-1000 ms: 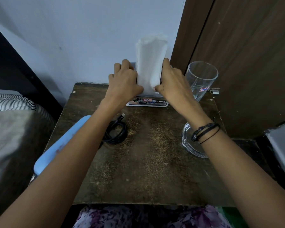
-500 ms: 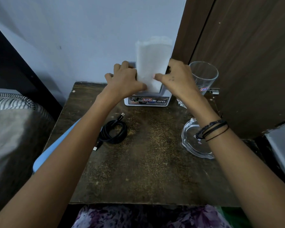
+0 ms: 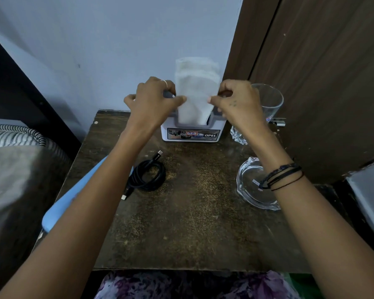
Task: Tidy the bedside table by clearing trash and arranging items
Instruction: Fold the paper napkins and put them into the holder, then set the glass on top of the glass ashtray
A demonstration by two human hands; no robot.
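Observation:
A stack of white paper napkins (image 3: 195,89) stands upright in a white and grey holder (image 3: 192,133) at the back of the dark wooden bedside table (image 3: 192,223). My left hand (image 3: 153,102) pinches the napkins' left edge with thumb and fingers. On the stack's right edge, my right hand (image 3: 235,102) pinches in the same way. A coiled black cable (image 3: 148,176) lies left of the table's middle. A clear drinking glass (image 3: 268,102) stands at the back right, partly behind my right hand. A glass ashtray (image 3: 251,186) sits near the right edge under my right wrist.
A light blue flat object (image 3: 58,210) lies along the table's left edge, mostly under my left arm. A bed with striped bedding (image 3: 13,134) is at the left. A brown wooden wardrobe (image 3: 322,72) rises at the right, a pale wall behind.
Both hands have risen from the holder's sides to the napkin stack's edges. The stack looks wider and fanned at the top. The holder now shows fully below the hands.

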